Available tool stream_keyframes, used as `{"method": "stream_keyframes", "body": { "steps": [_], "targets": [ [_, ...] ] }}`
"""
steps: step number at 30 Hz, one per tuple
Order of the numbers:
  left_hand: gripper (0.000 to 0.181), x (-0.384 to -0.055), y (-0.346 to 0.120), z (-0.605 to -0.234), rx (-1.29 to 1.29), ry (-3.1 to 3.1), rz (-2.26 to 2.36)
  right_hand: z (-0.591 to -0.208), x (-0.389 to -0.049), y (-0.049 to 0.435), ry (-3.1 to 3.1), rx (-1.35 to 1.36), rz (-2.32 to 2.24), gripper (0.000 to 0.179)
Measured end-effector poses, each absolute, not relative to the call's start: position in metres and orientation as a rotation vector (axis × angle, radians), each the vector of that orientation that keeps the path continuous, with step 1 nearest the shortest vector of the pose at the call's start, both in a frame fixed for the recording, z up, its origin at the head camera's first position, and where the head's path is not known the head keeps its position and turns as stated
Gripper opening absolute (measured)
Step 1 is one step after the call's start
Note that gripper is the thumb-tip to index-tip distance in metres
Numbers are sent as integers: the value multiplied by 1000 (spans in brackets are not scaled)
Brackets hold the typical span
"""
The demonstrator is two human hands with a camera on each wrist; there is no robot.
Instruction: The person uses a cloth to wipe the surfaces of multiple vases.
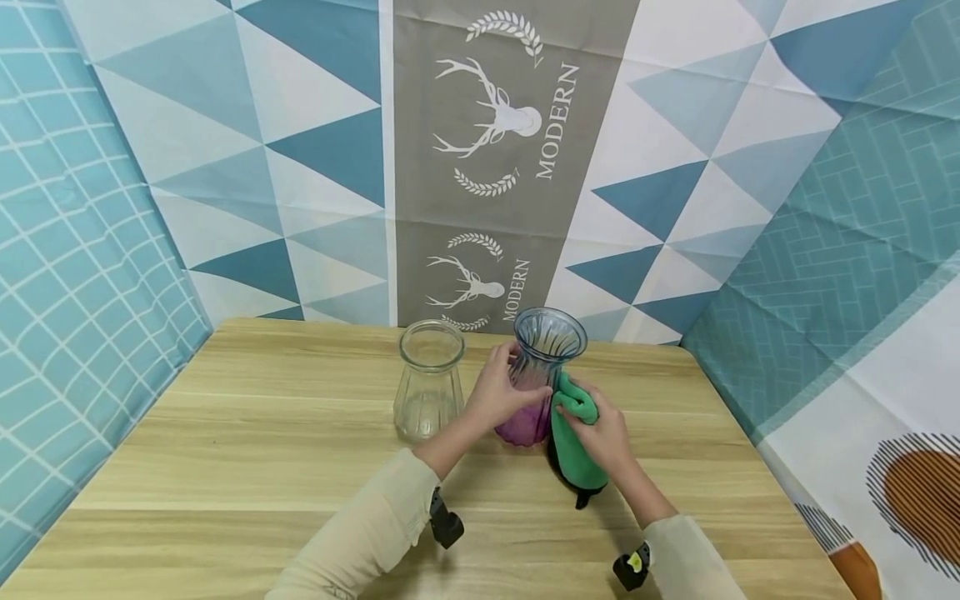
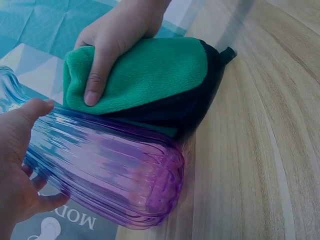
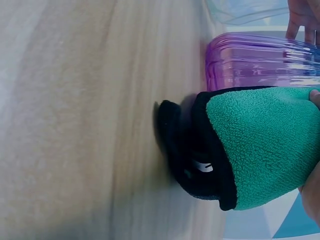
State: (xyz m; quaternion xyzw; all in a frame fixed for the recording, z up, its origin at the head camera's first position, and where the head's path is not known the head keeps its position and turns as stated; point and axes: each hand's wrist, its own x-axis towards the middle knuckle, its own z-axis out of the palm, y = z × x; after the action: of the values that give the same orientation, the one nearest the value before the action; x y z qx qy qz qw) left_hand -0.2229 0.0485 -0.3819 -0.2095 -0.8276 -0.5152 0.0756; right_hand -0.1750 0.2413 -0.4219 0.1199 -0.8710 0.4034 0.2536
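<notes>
A ribbed glass vase [image 1: 525, 408], blue at its flared rim and purple at its base, stands upright on the table. My left hand [image 1: 501, 392] grips it around the middle, thumb on the near side and fingers behind. Against the vase's right side, my right hand [image 1: 602, 429] holds a folded green towel [image 2: 150, 75] with black edging. In the left wrist view the thumb lies on top of the cloth. The towel's lower end and its black loop hang down close to the tabletop in the right wrist view [image 3: 170, 125].
A clear glass vase [image 1: 429, 400] stands to the left of my left hand. The wood-grain table [image 1: 262, 467] reaches back to a patterned cloth wall [image 1: 322, 167]. Small black cameras [image 1: 446, 521] are strapped to both wrists.
</notes>
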Motion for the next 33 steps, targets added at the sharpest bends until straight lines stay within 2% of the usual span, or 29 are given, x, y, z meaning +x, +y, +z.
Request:
{"method": "stream_keyframes", "body": {
  "steps": [13, 23, 33],
  "targets": [
    [78, -223, 48, -381, -617, -2499, -1562, -431, -173, 240, -2385, 266, 1113, 52],
    [78, -221, 47, -379, -619, -2505, -1551, -430, -171, 238, -2502, 166, 1187, 71],
    [78, -221, 47, -380, -621, -2506, -1559, -430, -170, 238, -2488, 166, 1194, 67]
  ]
}}
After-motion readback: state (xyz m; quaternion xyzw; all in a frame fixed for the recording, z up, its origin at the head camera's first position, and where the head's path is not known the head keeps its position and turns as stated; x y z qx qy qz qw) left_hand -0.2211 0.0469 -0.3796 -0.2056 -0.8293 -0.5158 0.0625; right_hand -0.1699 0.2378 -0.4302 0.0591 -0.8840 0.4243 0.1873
